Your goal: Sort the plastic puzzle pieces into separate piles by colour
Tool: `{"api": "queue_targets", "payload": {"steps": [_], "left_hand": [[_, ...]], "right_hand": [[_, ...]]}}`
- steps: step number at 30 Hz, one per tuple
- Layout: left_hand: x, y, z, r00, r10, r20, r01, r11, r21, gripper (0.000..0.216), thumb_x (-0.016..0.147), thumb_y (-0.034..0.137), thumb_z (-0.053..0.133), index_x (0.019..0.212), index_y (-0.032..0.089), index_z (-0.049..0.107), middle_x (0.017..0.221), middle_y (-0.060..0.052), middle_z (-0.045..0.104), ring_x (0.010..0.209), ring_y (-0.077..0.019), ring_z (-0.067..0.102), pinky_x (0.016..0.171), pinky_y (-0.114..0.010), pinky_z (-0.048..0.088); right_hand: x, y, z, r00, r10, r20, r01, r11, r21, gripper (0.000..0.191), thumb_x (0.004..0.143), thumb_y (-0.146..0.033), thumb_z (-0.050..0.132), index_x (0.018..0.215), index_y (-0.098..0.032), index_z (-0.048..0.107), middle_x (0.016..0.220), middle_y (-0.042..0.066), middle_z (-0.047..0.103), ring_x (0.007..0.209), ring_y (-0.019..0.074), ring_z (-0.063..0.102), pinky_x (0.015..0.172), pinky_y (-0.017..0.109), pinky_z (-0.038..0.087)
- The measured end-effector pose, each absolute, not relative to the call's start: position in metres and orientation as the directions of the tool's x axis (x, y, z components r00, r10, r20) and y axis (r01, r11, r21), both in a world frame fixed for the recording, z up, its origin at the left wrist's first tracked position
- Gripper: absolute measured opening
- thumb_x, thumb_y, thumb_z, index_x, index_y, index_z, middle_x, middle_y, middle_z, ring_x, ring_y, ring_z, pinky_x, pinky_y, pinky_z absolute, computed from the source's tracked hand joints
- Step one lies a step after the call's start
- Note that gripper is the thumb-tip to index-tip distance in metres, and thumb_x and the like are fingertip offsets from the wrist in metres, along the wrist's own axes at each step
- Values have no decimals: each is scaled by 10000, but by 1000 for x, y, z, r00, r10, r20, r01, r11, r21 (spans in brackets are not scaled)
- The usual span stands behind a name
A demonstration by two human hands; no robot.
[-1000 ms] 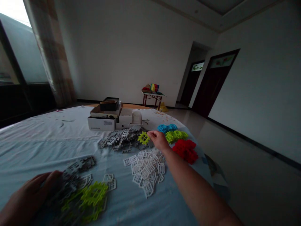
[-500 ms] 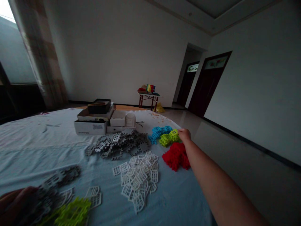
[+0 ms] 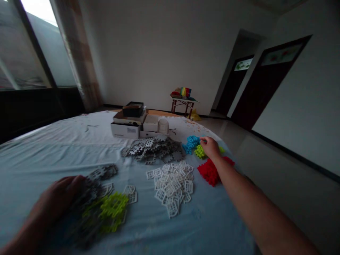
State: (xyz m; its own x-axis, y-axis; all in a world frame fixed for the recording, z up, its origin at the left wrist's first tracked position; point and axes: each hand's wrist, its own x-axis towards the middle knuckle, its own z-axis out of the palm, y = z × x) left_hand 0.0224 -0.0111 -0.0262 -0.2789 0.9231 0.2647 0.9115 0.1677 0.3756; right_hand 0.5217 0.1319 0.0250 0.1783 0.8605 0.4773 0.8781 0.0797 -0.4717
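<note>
My right hand (image 3: 210, 146) reaches to the far right of the table, thumb and fingers pinched at the edge of the blue interlocking pieces (image 3: 191, 142). Beneath it are lime-green pieces (image 3: 200, 152), partly covered, and red pieces (image 3: 211, 171) lie by my forearm. At the left, my left hand (image 3: 62, 193) is closed at the edge of grey interlocking pieces (image 3: 102, 172); blur and shadow hide its fingertips. Just right of that hand lie a lime-green piece (image 3: 115, 203) and white window-shaped pieces (image 3: 130, 193).
A heap of white window pieces (image 3: 172, 186) lies mid-table, with a grey heap (image 3: 156, 148) behind it. Stacked boxes (image 3: 126, 130) stand farther back. The tablecloth (image 3: 212, 219) is creased. A small side table (image 3: 183, 101) stands by the wall.
My right hand has shifted from the lime-green pieces left to the blue ones. The view has turned left, showing more of my left hand, which stays by the grey pieces.
</note>
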Motion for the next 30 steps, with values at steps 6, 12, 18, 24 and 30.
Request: {"api": "queue_targets", "payload": {"steps": [6,12,18,24,30], "left_hand": [[29,-22,-19,-318,937,142,854,218,473,506,795,490,314,978,138,627,1074,-99,613,973,-223,558,856,-302,411],[27,-21,-24,-304,931,200,856,175,487,501,796,500,297,911,148,634,1005,-92,631,919,-214,576,801,-293,431],[23,-19,-29,-260,935,241,869,118,481,491,798,502,297,886,166,644,953,-76,645,894,-211,583,800,-289,430],[21,-17,-32,-276,930,242,854,121,506,510,785,525,306,896,163,648,984,-81,644,920,-225,578,812,-290,428],[22,-18,-30,-272,931,246,850,112,515,504,786,520,306,899,169,650,967,-80,648,895,-218,586,809,-280,429]], "right_hand": [[400,64,10,-436,793,426,579,609,-542,175,766,-207,567,909,-145,648,858,54,657,742,134,594,692,244,464],[326,17,1,-753,562,341,387,799,-461,216,728,-198,641,940,-158,649,908,61,652,852,151,585,812,270,433],[300,18,-15,-823,510,252,425,846,-323,213,740,-210,641,944,-153,650,951,72,665,930,179,574,866,291,401],[310,17,-10,-733,599,322,528,800,-285,169,851,-188,491,919,-178,646,890,53,671,897,162,581,835,291,402],[366,25,19,-493,733,468,598,676,-430,209,861,-186,443,943,-170,635,911,59,666,884,159,590,822,290,440]]}}
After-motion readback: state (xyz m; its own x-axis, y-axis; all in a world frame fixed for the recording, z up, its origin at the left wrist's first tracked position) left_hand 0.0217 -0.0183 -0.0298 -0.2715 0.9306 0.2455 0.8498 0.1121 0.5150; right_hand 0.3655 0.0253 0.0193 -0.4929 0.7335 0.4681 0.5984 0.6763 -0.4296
